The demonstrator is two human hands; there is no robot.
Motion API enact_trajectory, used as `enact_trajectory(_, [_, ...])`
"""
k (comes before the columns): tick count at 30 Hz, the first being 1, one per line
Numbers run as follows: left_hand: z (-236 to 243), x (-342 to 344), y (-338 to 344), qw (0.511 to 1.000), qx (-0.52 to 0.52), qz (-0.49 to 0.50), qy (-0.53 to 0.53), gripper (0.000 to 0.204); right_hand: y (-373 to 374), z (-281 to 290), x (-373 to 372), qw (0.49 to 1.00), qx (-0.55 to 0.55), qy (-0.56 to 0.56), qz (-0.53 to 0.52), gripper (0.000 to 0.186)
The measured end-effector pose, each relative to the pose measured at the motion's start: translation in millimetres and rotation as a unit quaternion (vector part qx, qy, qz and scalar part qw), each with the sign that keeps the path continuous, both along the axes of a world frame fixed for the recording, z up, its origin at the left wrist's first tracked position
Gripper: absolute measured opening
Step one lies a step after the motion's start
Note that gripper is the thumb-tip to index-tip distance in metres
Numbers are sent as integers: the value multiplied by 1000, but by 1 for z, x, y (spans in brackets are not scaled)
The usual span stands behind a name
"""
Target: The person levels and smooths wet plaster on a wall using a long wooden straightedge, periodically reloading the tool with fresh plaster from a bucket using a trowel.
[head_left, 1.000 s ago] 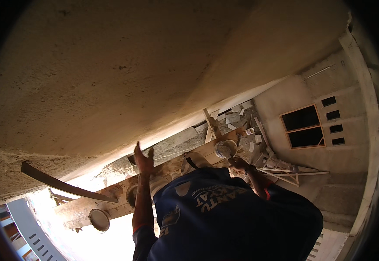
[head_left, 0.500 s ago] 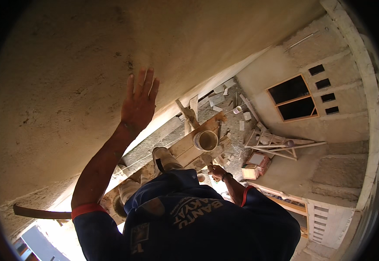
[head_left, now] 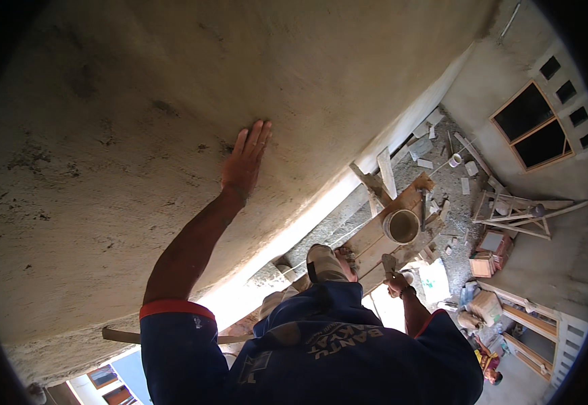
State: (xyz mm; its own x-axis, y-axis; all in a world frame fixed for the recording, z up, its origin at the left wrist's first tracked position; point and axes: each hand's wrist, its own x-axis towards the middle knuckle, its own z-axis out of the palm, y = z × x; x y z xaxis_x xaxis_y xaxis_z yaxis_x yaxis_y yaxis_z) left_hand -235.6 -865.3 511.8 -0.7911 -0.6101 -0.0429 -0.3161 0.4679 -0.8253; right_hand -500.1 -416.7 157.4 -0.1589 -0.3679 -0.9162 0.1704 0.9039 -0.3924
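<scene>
My left hand (head_left: pixel 245 162) lies flat on the grey plastered wall (head_left: pixel 125 135), fingers extended and close together, palm against the surface. My right hand (head_left: pixel 396 282) hangs low beside my hip, closed around a small tool handle (head_left: pixel 389 263); I cannot tell what kind of tool it is.

Judgement: to feel the plaster well, keep the palm flat with light, even pressure, and keep weight over the planks.

Count: one bucket (head_left: pixel 401 226) on the wooden scaffold planks (head_left: pixel 375 236); one dark window (head_left: pixel 533 131) in the far wall; one wooden trestle (head_left: pixel 510 212) on the ground; loose blocks (head_left: pixel 421 147) scattered, number unclear.
</scene>
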Motion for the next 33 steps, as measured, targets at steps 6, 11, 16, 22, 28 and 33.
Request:
enact_trajectory(6, [64, -52, 16, 974, 125, -68, 173, 80, 1, -75, -2, 997, -54, 33, 34, 30])
enact_trajectory(11, [188, -57, 2, 946, 24, -152, 286, 78, -31, -84, 22, 982, -77, 44, 164, 21])
enact_trajectory(16, [249, -80, -36, 974, -98, -117, 165, 71, -46, -117, -6, 919, -205, 164, 295, 21])
enact_trajectory(22, [239, -68, -22, 968, -151, -112, 167, 72, -173, -46, 15, 905, -268, 147, 296, 26])
enact_trajectory(28, [242, -73, -21, 965, -73, -116, 222, 76, -312, 91, 95, 838, -395, 78, 369, 26])
enact_trajectory(33, [285, -49, 4, 929, -22, -126, 347, 84, -370, 197, 156, 773, -481, 28, 412, 26])
